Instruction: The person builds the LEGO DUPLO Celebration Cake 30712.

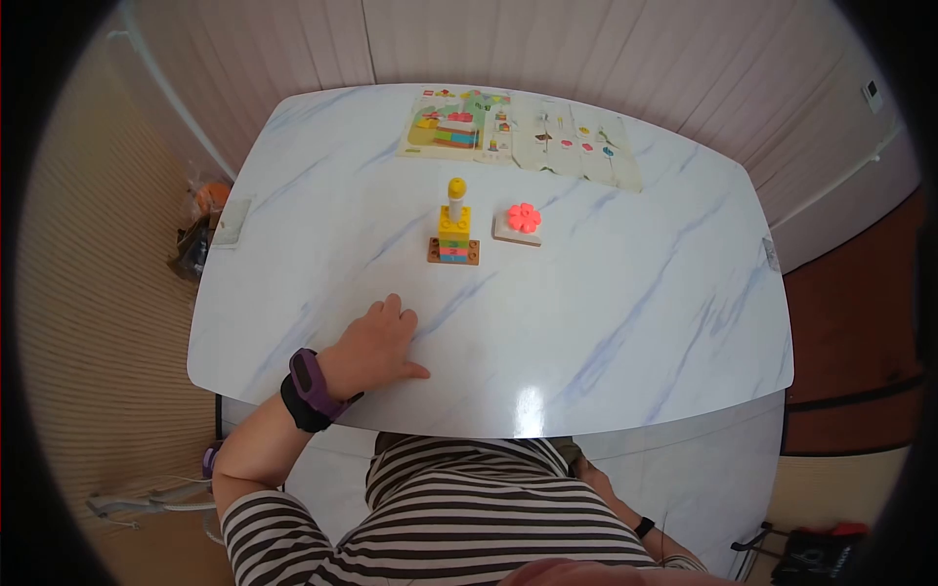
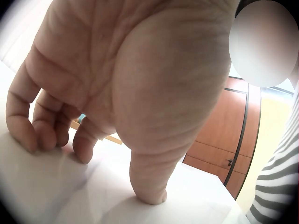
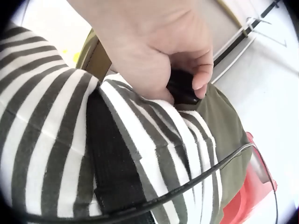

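My left hand (image 1: 374,347) rests on the marble-patterned table (image 1: 625,322), thumb and fingertips down on its surface. In the left wrist view its palm (image 2: 79,60) arches over the tabletop with nothing held. Beyond the fingers stands a toy brick tower (image 1: 454,227): a brown plate, coloured layers, yellow bricks and a white post with a yellow top. Right of it a pink flower brick (image 1: 524,217) sits on a small white-and-brown base (image 1: 506,232). Down at the hip, my right hand (image 3: 163,42) curls its fingers round a small black object (image 3: 182,86), partly hidden by the hand.
A printed building-instruction sheet (image 1: 518,137) lies unfolded along the table's far edge. A black cable (image 3: 201,177) runs across the striped shirt in the right wrist view. Below the table edge on the right there is a red plastic thing (image 3: 245,198).
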The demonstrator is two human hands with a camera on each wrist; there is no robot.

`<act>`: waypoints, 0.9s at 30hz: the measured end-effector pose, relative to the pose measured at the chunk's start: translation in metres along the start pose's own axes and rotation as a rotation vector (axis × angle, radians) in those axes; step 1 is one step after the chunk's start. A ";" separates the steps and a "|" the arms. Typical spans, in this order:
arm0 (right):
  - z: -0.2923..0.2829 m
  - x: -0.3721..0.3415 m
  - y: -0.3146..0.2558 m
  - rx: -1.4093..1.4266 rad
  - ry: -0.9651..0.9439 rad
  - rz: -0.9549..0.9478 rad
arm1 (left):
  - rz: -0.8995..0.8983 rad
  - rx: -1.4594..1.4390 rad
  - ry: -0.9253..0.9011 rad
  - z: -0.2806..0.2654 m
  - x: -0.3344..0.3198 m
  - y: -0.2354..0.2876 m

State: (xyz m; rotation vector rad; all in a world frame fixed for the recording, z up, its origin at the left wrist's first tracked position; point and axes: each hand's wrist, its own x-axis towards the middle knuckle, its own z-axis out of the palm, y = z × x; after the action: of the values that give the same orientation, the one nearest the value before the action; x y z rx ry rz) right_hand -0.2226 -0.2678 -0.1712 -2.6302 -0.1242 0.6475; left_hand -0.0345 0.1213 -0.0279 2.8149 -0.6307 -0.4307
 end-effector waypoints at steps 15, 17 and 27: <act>-0.063 0.002 0.023 0.266 -0.459 -0.001 | 0.146 -0.045 -0.039 -0.011 0.034 -0.021; -0.088 0.003 0.030 0.158 -0.717 0.063 | 0.188 -0.019 -0.066 -0.015 0.040 -0.020; -0.223 0.010 -0.041 0.723 -0.844 -0.339 | 0.252 -0.008 -0.107 -0.026 0.049 -0.017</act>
State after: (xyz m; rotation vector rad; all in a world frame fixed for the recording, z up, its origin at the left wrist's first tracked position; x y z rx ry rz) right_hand -0.1099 -0.3142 0.0204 -1.4833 -0.4662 1.3273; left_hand 0.0228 0.1182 -0.0194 2.6702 -0.9893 -0.5355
